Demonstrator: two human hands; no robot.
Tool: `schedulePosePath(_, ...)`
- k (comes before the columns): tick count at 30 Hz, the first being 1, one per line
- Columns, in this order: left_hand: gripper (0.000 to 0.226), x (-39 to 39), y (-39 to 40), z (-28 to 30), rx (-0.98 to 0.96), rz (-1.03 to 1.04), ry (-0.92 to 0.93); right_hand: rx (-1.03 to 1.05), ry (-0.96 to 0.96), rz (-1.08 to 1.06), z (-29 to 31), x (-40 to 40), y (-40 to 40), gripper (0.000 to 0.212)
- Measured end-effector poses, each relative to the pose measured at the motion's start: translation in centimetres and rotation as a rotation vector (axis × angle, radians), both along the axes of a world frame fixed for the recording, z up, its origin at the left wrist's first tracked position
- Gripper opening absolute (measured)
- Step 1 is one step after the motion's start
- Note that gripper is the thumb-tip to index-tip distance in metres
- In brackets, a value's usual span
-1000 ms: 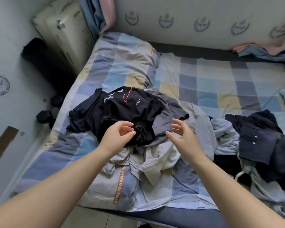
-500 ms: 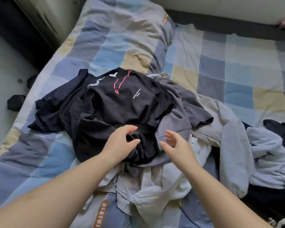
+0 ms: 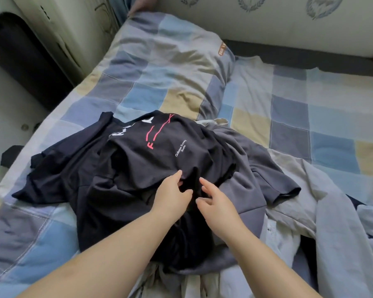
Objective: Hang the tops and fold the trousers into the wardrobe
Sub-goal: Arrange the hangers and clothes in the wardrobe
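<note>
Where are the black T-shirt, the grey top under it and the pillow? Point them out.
black T-shirt (image 3: 159, 151), head view, on its printed chest.
grey top (image 3: 252, 188), head view, on its crumpled body.
pillow (image 3: 159, 67), head view, on its checked cover.
</note>
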State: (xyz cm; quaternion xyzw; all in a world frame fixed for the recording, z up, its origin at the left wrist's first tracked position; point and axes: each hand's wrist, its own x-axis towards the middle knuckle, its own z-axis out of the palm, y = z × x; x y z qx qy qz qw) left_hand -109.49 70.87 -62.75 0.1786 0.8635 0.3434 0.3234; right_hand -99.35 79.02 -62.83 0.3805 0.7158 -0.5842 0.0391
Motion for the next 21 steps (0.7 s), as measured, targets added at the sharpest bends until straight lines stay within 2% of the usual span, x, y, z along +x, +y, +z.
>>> schedulePosePath(3,0.051,0.8,-1.0,1.8,0.079,0.02,0.045,-0.152,0.029,-0.137,0.7,0.4,-0.4,0.057)
schedulePosePath(7,0.04,2.8,-3.1,5.1,0.13,0.012,-0.029,-0.501,0.056,-0.372,3.3,0.5,-1.0,0.059)
schedulePosePath(10,0.037,4.5,-4.6,8.7,0.17,-0.06,-0.039,-0.627,0.079,-0.448,6.3,-0.1,-1.8,0.065)
schedulePosePath(14,0.035,6.2,-6.5,14.0,0.225,-0.176,-0.019,-0.718,0.117,-0.456,10.3,-0.8,-3.4,0.068)
schedulePosePath(15,0.034,6.3,-7.1,15.1,0.236,-0.179,-0.018,-0.722,0.131,-0.465,11.3,-0.8,-3.9,0.065)
schedulePosePath(18,0.036,5.9,-9.4,18.1,0.242,-0.181,-0.005,-0.694,0.23,-0.489,15.6,-0.4,-5.9,0.034)
schedulePosePath(21,0.042,5.8,-12.2,20.8,0.238,-0.211,0.017,-0.664,0.28,-0.501,19.8,0.3,-8.0,0.037)
